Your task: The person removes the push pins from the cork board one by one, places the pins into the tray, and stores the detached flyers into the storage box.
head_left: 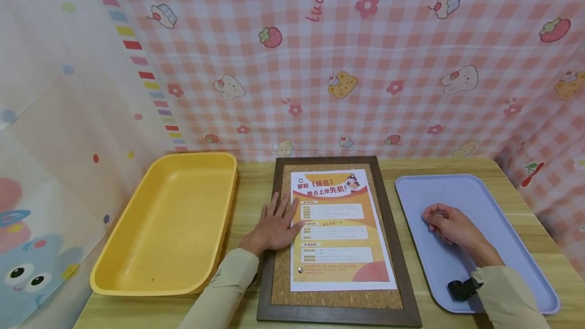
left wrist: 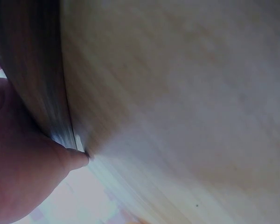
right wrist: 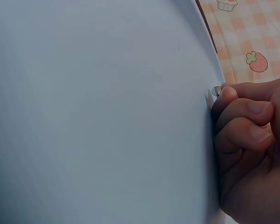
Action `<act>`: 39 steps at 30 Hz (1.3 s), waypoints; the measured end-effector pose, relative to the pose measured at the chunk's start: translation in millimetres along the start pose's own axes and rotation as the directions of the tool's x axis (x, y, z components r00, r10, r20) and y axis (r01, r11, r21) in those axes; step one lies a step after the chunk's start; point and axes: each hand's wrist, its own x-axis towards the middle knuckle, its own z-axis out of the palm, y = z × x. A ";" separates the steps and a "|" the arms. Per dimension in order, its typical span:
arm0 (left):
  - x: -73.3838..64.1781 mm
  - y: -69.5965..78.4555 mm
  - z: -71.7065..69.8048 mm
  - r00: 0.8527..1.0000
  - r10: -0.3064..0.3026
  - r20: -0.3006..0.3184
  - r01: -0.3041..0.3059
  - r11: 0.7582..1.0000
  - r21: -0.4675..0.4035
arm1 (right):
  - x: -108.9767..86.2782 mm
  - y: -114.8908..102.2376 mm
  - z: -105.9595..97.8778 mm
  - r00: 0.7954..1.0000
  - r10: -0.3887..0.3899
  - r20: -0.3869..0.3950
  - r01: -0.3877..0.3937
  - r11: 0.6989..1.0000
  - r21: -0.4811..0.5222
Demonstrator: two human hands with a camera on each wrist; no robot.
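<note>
A printed poster (head_left: 335,227) in orange and yellow lies on a cork board (head_left: 338,298) with a dark frame. Silver thumbtacks show at both upper corners and the lower left corner of the sheet. My left hand (head_left: 276,225) rests with spread fingers across the board's left frame, fingertips on the poster's edge. In the left wrist view, part of that hand (left wrist: 28,158) lies against the dark frame (left wrist: 35,60). Over the lavender tray (head_left: 457,192), my right hand (head_left: 457,230) pinches a small shiny thumbtack (right wrist: 216,90) between thumb and index finger, the other fingers curled.
To the left of the board stands a deep yellow bin (head_left: 164,232) on the wooden table (head_left: 244,187). Behind the table hangs a pink checked curtain (head_left: 311,65), and a pale one (head_left: 55,100) hangs at the left. A black wrist device (head_left: 462,289) sits at my right cuff.
</note>
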 end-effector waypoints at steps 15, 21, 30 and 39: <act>0.5 -0.4 1.0 1.000 -0.005 0.004 0.005 1.000 -0.002 | 2.2 -3.0 -1.2 1.000 0.021 0.009 -0.021 1.000 0.008; 7.1 -7.9 9.7 1.000 -0.018 -0.004 0.018 1.000 0.002 | 1.1 -1.7 -1.0 1.000 0.011 -0.011 -0.011 1.000 0.009; 4.5 -5.9 5.8 1.000 -0.011 0.007 0.011 1.000 -0.010 | -4.9 -2.9 2.2 0.999 0.000 -0.040 -0.001 1.000 -0.019; 1.1 -2.5 1.8 1.000 -0.012 -0.001 0.012 1.000 -0.001 | -7.9 -7.6 3.0 0.999 -0.017 -0.041 0.014 0.998 -0.063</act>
